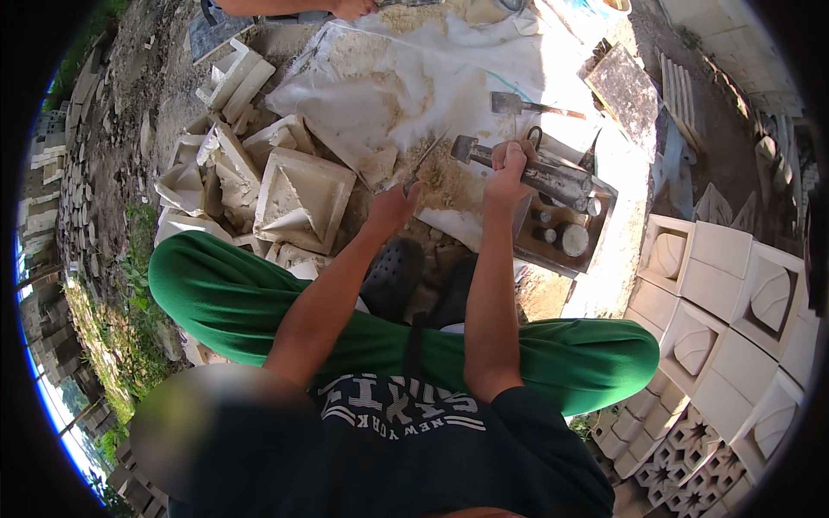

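Note:
My left hand (395, 207) is closed round the handle of a thin metal tool with a narrow blade (427, 155), which points up and away over loose sand-coloured material. In my right hand (508, 168) is a dark grey tool (466, 149) with a blunt head on its left. A thick grey bar (557, 181) runs to the right from that hand; whether it belongs to the same tool I cannot tell. Below it sits a metal mould box (553, 264) with several round cylinders inside. A flat-headed tool with a wooden handle (553, 110) lies beyond my right hand.
Square cast blocks (304, 198), some broken, are heaped at the left. A dusty white sheet (380, 78) spreads ahead. At the far edge another person's hand (352, 9) shows. Finished pale blocks (721, 298) are stacked at the right, and a stained board (622, 95) lies beyond them.

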The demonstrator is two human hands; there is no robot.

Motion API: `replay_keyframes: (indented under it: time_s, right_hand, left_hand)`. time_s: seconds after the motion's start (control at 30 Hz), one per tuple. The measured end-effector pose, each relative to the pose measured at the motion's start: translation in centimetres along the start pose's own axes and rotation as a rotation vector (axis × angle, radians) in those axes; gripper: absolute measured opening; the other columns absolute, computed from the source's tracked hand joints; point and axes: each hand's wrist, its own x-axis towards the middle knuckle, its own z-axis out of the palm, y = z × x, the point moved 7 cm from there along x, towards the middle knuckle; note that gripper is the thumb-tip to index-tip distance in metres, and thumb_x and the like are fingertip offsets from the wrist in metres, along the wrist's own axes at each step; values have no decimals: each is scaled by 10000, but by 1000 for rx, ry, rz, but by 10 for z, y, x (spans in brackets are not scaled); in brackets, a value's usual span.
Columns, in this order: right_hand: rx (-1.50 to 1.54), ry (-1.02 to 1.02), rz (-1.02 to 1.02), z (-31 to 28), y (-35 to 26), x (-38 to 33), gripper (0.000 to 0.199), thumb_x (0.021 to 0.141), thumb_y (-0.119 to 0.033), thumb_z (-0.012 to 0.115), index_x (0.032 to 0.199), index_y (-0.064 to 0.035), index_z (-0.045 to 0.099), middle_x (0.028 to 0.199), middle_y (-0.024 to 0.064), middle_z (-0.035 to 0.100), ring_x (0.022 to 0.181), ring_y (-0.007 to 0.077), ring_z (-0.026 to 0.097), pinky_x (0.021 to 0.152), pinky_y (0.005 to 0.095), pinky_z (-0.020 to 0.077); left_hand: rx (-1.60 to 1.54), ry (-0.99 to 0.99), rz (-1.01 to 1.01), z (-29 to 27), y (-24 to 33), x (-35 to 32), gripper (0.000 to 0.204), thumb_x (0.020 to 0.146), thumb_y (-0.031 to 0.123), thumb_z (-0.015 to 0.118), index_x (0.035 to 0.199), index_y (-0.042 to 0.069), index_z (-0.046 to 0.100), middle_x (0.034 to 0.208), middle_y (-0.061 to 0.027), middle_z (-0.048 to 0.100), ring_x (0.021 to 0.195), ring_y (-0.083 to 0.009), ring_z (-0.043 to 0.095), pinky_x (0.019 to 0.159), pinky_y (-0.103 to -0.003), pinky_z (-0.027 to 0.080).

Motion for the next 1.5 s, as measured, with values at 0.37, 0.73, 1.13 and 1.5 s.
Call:
replay_keyframes:
  time_s: [0.37, 0.73, 1.13, 1.5]
  right_hand:
    - [63, 91, 40, -22, 21, -10, 255, 831, -49, 502, 634, -81, 343, 610, -22, 344, 557, 66, 331, 505, 232, 296]
    - [1, 181, 48, -1, -28, -19, 258, 816, -41, 473, 607, -98, 333, 516, -13, 350, 439, 71, 305, 431, 237, 263]
    - [-141, 11, 67, 12, 34, -21, 235, 849, -30, 510, 639, -65, 410, 611, -31, 404, 541, 62, 368, 478, 253, 295]
    - [-57, 13, 57, 34, -29, -23, 229, 848, -59, 517, 654, -70, 396, 536, -16, 349, 465, 70, 316, 429, 245, 259]
  left_hand:
    - [35, -59, -65, 13, -9, -15, 709, 885, 610, 414, 1037, -55, 608, 976, -308, 620, 971, -465, 577, 844, -516, 450]
    - [7, -129, -82, -17, 2, -28, 690, 921, 559, 388, 1001, -93, 600, 887, -283, 634, 898, -437, 607, 823, -503, 461]
    - [78, -104, -61, -1, -8, -25, 697, 928, 560, 372, 973, -93, 613, 928, -291, 633, 930, -438, 601, 832, -500, 459]
    - [-22, -213, -180, 17, -32, -15, 723, 913, 586, 386, 1037, -97, 590, 980, -279, 630, 945, -424, 605, 833, -493, 460]
